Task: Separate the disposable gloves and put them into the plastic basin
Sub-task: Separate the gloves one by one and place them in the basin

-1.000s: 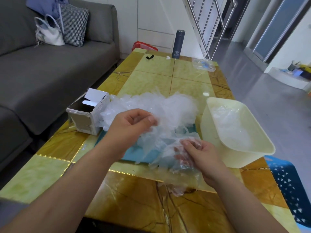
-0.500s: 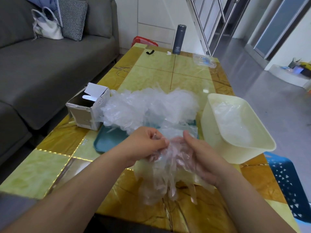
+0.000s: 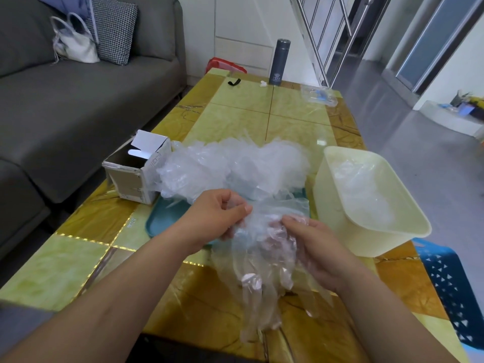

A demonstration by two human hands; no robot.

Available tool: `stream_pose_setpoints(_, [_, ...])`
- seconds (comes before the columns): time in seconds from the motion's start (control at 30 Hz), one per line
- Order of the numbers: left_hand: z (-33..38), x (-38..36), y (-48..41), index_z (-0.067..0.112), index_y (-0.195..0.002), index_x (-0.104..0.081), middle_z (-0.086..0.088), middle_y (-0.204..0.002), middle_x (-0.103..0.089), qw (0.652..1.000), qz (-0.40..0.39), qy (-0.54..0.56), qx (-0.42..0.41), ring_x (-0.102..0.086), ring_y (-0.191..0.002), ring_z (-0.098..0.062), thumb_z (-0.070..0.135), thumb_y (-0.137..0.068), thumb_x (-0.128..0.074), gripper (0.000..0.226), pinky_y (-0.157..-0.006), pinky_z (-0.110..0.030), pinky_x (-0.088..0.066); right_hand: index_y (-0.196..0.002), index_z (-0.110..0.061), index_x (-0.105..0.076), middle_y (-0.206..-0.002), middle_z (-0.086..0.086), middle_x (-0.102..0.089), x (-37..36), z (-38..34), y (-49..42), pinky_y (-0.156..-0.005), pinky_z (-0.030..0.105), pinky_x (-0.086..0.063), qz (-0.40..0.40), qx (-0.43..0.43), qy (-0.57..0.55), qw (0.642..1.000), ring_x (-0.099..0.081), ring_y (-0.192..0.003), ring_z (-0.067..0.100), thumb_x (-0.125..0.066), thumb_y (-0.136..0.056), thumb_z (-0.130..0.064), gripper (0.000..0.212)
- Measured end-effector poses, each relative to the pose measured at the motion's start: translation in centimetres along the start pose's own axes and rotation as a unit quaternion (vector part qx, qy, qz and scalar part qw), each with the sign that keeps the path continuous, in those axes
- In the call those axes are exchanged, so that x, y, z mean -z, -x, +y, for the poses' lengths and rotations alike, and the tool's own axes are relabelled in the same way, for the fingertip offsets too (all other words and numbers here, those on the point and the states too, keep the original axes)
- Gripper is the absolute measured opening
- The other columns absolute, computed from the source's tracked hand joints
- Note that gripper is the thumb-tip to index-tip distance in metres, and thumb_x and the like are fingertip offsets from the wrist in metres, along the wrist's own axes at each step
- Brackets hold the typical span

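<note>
Both hands grip one bunch of clear gloves just below the middle of the frame.

The left hand (image 3: 217, 216) is curled, its thumb and fingertips pinching the upper edge of the held bunch (image 3: 262, 260). The right hand (image 3: 317, 247) cups the same bunch from the right, thumb pressed on the film and fingers folded in behind it, showing blurred through the plastic. The bunch's loose glove fingers hang toward the lower centre, over the yellow-green table (image 3: 235, 113). Just above the hands, at centre frame, the large glove pile (image 3: 230, 166) lies on a teal tray (image 3: 165, 221). At right of centre stands the cream plastic basin (image 3: 330, 205), just beside the tray, with a few loose gloves (image 3: 366, 197) inside it. An open cardboard box (image 3: 131, 182) touches the pile's left edge.
</note>
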State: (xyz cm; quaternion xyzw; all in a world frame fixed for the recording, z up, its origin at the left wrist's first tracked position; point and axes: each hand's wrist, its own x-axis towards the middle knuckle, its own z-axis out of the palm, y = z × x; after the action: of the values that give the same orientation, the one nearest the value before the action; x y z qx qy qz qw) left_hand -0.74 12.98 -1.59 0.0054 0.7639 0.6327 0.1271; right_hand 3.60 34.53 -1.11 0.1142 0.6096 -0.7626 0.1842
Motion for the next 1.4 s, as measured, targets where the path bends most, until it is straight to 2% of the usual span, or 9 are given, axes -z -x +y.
stream_pose_setpoints(0.17, [-1.0,0.0,-0.4,0.014,-0.094,-0.072,0.0,-0.06,-0.064,1.0,0.014,-0.023,0.012,-0.046,-0.044,-0.013,0.032,-0.095,-0.074,0.018,-0.041,-0.024,-0.038,-0.126,-0.002,-0.07,-0.122,0.024,-0.072,-0.2,-0.6,0.4,-0.102,0.049,-0.053,-0.039,-0.033,-0.039,0.998,-0.069,-0.116,0.038,-0.051,-0.104,-0.044,0.051])
stream_pose_setpoints(0.37, [-0.6,-1.7,-0.4,0.018,-0.086,-0.068,0.001,-0.056,-0.058,0.997,0.03,0.067,0.003,-0.042,-0.042,-0.013,0.034,-0.099,-0.07,0.021,-0.04,-0.023,-0.036,-0.123,0.006,-0.068,-0.119,0.026,-0.072,0.2,-0.1,0.3,-0.086,0.04,-0.061,-0.051,-0.027,0.008,0.998,-0.072,-0.107,0.037,-0.062,-0.1,-0.025,0.039])
stream_pose_setpoints(0.63, [-0.4,1.5,-0.6,0.013,-0.092,-0.074,-0.003,-0.062,-0.059,0.998,0.063,0.017,0.025,-0.043,-0.044,-0.015,0.048,-0.094,-0.071,0.035,-0.044,-0.026,-0.036,-0.109,-0.002,-0.077,-0.113,0.027,-0.073,0.9,-1.2,0.7,-0.075,0.041,-0.064,-0.056,-0.024,-0.067,0.996,-0.077,-0.09,0.032,-0.061,-0.097,-0.026,0.031])
stream_pose_setpoints(0.77, [-0.5,2.0,0.2,0.011,-0.115,-0.069,-0.005,-0.098,-0.073,0.986,-0.068,0.108,0.111,-0.07,-0.084,-0.019,0.077,-0.069,-0.074,0.081,-0.075,-0.039,-0.059,-0.115,-0.006,-0.075,-0.114,0.022,-0.074,1.2,-0.9,0.8,-0.09,0.043,-0.059,-0.085,-0.02,-0.041,0.995,-0.075,-0.098,0.029,-0.062,-0.101,-0.025,0.028])
stream_pose_setpoints(0.83, [-0.6,1.5,1.0,0.017,-0.122,-0.066,-0.008,-0.118,-0.074,0.967,-0.165,0.137,0.138,-0.073,-0.107,-0.025,0.07,-0.077,-0.074,0.071,-0.087,-0.042,-0.059,-0.121,-0.007,-0.073,-0.119,0.02,-0.072,1.2,-0.7,0.8,-0.102,0.047,-0.052,-0.106,-0.02,-0.02,0.994,-0.072,-0.107,0.03,-0.062,-0.102,-0.026,0.03])
stream_pose_setpoints(0.93, [-0.4,1.0,2.0,0.005,-0.117,-0.072,-0.016,-0.117,-0.073,0.948,-0.238,0.176,0.112,-0.073,-0.103,-0.028,0.036,-0.086,-0.081,0.045,-0.089,-0.04,-0.06,-0.126,-0.006,-0.071,-0.127,0.023,-0.069,1.1,-0.6,0.7,-0.106,0.049,-0.049,-0.126,-0.012,-0.016,0.992,-0.068,-0.118,0.035,-0.061,-0.102,-0.025,0.032])
stream_pose_setpoints(1.07, [0.1,1.0,1.8,0.006,-0.095,-0.073,-0.007,-0.084,-0.069,0.961,-0.161,0.194,0.112,-0.063,-0.068,-0.011,0.023,-0.079,-0.087,0.026,-0.06,-0.02,-0.051,-0.123,-0.005,-0.072,-0.119,0.023,-0.072,1.7,-0.6,0.7,-0.085,0.046,-0.055,-0.084,-0.014,0.001,0.996,-0.072,-0.097,0.032,-0.064,-0.099,-0.025,0.032])
stream_pose_setpoints(1.27, [1.1,1.3,1.9,0.023,-0.074,-0.082,0.007,-0.109,-0.078,0.948,-0.14,0.251,0.138,-0.072,-0.104,0.001,0.03,-0.083,-0.076,0.013,-0.086,-0.03,-0.05,-0.109,-0.005,-0.075,-0.104,0.021,-0.072,1.6,-0.8,1.2,-0.067,0.038,-0.056,-0.05,-0.01,0.04,0.998,-0.071,-0.082,0.028,-0.065,-0.099,-0.025,0.024])
stream_pose_setpoints(1.4, [2.0,0.6,2.1,0.013,-0.088,-0.077,-0.009,-0.07,-0.05,0.971,-0.112,0.203,0.061,-0.053,-0.056,-0.016,0.016,-0.091,-0.074,0.005,-0.068,-0.036,-0.06,-0.114,0.0,-0.071,-0.098,0.021,-0.07,1.6,-3.7,0.9,-0.065,0.034,-0.053,-0.017,0.035,0.073,0.997,-0.062,-0.08,0.035,-0.062,-0.103,-0.029,0.032])
